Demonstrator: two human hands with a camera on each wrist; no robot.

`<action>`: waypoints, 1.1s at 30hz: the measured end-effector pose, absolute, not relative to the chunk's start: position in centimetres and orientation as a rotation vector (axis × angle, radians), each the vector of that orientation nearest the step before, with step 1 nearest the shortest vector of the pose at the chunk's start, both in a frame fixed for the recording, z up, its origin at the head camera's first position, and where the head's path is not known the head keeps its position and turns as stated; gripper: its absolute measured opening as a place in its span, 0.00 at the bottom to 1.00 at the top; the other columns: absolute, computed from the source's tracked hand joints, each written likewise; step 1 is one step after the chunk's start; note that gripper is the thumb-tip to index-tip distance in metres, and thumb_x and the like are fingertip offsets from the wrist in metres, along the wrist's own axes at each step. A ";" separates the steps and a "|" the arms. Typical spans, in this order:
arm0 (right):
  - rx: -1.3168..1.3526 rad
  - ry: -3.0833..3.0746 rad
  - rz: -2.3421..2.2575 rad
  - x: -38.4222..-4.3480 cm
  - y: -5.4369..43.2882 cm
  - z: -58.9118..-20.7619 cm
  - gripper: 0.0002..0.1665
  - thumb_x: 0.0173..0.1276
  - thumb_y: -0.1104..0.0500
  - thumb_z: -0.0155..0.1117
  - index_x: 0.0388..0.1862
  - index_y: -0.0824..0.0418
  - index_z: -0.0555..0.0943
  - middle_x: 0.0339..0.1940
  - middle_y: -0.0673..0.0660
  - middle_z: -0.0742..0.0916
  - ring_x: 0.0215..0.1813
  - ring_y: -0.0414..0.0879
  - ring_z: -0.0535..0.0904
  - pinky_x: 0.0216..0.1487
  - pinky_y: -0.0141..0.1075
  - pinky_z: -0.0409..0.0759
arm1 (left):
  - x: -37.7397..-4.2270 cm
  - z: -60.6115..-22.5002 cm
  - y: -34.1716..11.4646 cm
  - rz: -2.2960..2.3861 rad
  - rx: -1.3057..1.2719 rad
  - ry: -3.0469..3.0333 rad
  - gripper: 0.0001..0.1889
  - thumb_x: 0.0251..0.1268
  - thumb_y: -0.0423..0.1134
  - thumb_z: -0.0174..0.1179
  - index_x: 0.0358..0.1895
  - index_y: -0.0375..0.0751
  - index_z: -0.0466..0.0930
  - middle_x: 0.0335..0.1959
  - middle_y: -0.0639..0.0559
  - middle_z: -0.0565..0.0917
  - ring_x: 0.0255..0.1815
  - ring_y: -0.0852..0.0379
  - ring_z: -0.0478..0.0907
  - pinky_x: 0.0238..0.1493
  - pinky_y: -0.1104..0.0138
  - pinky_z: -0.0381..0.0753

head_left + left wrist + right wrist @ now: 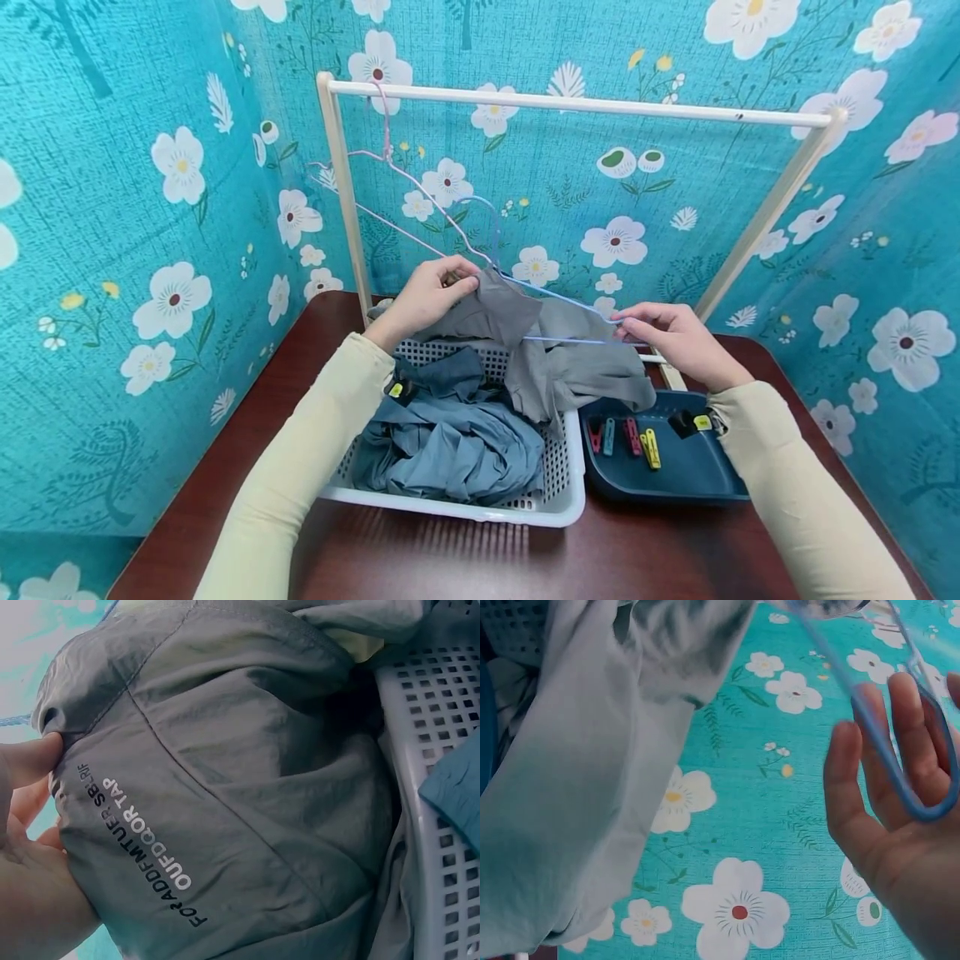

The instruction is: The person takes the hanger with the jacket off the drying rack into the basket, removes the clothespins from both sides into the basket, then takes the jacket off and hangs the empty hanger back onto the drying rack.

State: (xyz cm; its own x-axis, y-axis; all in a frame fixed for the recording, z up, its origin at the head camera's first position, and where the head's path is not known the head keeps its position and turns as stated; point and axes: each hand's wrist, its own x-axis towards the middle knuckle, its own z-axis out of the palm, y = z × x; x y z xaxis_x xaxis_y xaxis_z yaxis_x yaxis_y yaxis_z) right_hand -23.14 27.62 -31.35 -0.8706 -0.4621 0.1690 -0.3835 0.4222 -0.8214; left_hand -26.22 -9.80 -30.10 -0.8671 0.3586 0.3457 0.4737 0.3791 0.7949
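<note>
A grey garment with printed lettering (225, 795) is draped over the lower bar of a blue hanger (561, 295). My left hand (427, 296) pinches the garment's edge between thumb and fingers, close to the hanger's middle. The fingers of my right hand (678, 337) curl round the hanger's right end, and the looped blue wire (930, 802) crosses them in the right wrist view. Below the bar, a grey length of the garment (600, 772) hangs down in that view. The hanger's hook points up, off the rail.
A white basket (572, 492) with blue-grey cloth (457, 442) stands below my hands. To its right, a dark tray (697, 475) holds several clothespins (650, 450). Behind is a wooden rack (570, 102) with a pink hanger (420, 187) hooked on its left. Floral curtains surround the table (420, 567).
</note>
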 end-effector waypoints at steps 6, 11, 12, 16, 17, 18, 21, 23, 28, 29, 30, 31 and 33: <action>-0.794 2.594 -1.343 -22.9 27.1 -31.4 0.17 0.75 0.56 0.51 0.53 0.66 0.78 0.41 0.66 0.84 0.44 0.45 0.82 0.46 0.33 0.78 | -26.0 -30.2 -9.2 -1.456 -0.742 -2.500 0.08 0.71 0.39 0.54 0.44 0.43 0.81 0.37 0.50 0.78 0.32 0.53 0.70 0.32 0.63 0.70; -0.841 2.539 -1.444 -23.0 27.3 -31.2 0.16 0.76 0.59 0.50 0.51 0.69 0.78 0.33 0.63 0.83 0.37 0.46 0.82 0.45 0.32 0.79 | -26.0 -30.2 -9.2 -1.511 -0.732 -2.481 0.08 0.72 0.38 0.52 0.42 0.40 0.81 0.34 0.48 0.76 0.30 0.52 0.68 0.32 0.63 0.68; -0.852 2.525 -1.478 -23.0 27.4 -31.2 0.16 0.76 0.60 0.49 0.50 0.70 0.78 0.31 0.62 0.82 0.35 0.47 0.82 0.43 0.33 0.80 | -26.0 -30.2 -9.2 -1.519 -0.735 -2.481 0.09 0.73 0.38 0.51 0.42 0.40 0.80 0.33 0.48 0.76 0.30 0.52 0.67 0.32 0.63 0.68; -0.865 2.447 -1.609 -23.0 27.6 -31.2 0.15 0.76 0.61 0.48 0.49 0.69 0.79 0.29 0.61 0.79 0.32 0.48 0.79 0.39 0.38 0.81 | -26.2 -30.4 -9.4 -1.529 -0.700 -2.486 0.09 0.74 0.39 0.49 0.43 0.42 0.79 0.31 0.48 0.74 0.28 0.51 0.66 0.31 0.63 0.67; -0.857 2.440 -1.627 -23.1 27.7 -31.2 0.15 0.76 0.61 0.48 0.49 0.69 0.79 0.29 0.61 0.79 0.31 0.47 0.79 0.39 0.38 0.81 | -26.2 -30.5 -9.4 -1.527 -0.684 -2.489 0.09 0.74 0.39 0.49 0.44 0.43 0.79 0.31 0.48 0.74 0.28 0.51 0.66 0.30 0.62 0.67; -0.841 2.434 -1.645 -23.1 27.8 -31.2 0.15 0.76 0.60 0.49 0.49 0.68 0.79 0.29 0.60 0.79 0.32 0.47 0.79 0.39 0.39 0.82 | -26.2 -30.6 -9.5 -1.520 -0.665 -2.493 0.09 0.75 0.40 0.48 0.44 0.43 0.79 0.31 0.48 0.75 0.28 0.51 0.66 0.30 0.62 0.67; -0.800 2.434 -1.683 -23.1 28.2 -31.3 0.14 0.75 0.60 0.50 0.49 0.66 0.80 0.30 0.59 0.80 0.32 0.46 0.81 0.39 0.38 0.81 | -26.5 -30.9 -9.9 -1.504 -0.621 -2.488 0.10 0.75 0.41 0.47 0.45 0.43 0.78 0.33 0.48 0.76 0.30 0.52 0.67 0.32 0.62 0.67; -0.775 2.454 -1.693 -23.1 28.5 -31.4 0.14 0.75 0.59 0.50 0.49 0.65 0.80 0.30 0.59 0.81 0.31 0.46 0.82 0.39 0.37 0.81 | -26.7 -31.0 -10.2 -1.509 -0.603 -2.485 0.11 0.75 0.41 0.47 0.46 0.42 0.78 0.35 0.49 0.77 0.31 0.52 0.67 0.33 0.62 0.67; -0.775 2.477 -1.709 -23.1 28.9 -31.6 0.14 0.75 0.59 0.50 0.48 0.64 0.81 0.29 0.61 0.80 0.30 0.46 0.82 0.37 0.37 0.82 | -26.7 -31.4 -10.7 -1.550 -0.587 -2.490 0.11 0.75 0.40 0.47 0.46 0.40 0.78 0.37 0.48 0.78 0.33 0.52 0.69 0.35 0.62 0.68; -0.778 2.475 -1.712 -23.2 28.9 -31.6 0.14 0.75 0.59 0.50 0.48 0.64 0.81 0.29 0.61 0.80 0.30 0.46 0.81 0.37 0.38 0.82 | -26.7 -31.5 -10.7 -1.553 -0.590 -2.497 0.11 0.75 0.41 0.48 0.46 0.41 0.78 0.38 0.48 0.78 0.34 0.53 0.70 0.35 0.62 0.68; -0.783 2.470 -1.716 -23.2 28.9 -31.7 0.14 0.75 0.60 0.50 0.48 0.64 0.81 0.29 0.61 0.80 0.29 0.46 0.81 0.36 0.38 0.82 | -26.7 -31.5 -10.7 -1.553 -0.602 -2.503 0.11 0.74 0.41 0.49 0.47 0.41 0.78 0.38 0.49 0.79 0.34 0.53 0.70 0.35 0.62 0.69; -0.788 2.468 -1.718 -23.2 28.8 -31.7 0.14 0.75 0.60 0.50 0.48 0.64 0.81 0.29 0.61 0.80 0.29 0.46 0.81 0.36 0.38 0.82 | -26.8 -31.6 -10.7 -1.547 -0.618 -2.511 0.11 0.74 0.42 0.49 0.48 0.42 0.78 0.38 0.50 0.79 0.34 0.54 0.71 0.35 0.62 0.70; -0.793 2.466 -1.717 -23.2 28.9 -31.8 0.13 0.75 0.60 0.50 0.47 0.65 0.81 0.28 0.59 0.80 0.29 0.46 0.80 0.36 0.38 0.82 | -26.8 -31.8 -10.8 -1.521 -0.667 -2.525 0.12 0.73 0.43 0.51 0.49 0.43 0.79 0.38 0.51 0.80 0.33 0.54 0.72 0.33 0.62 0.70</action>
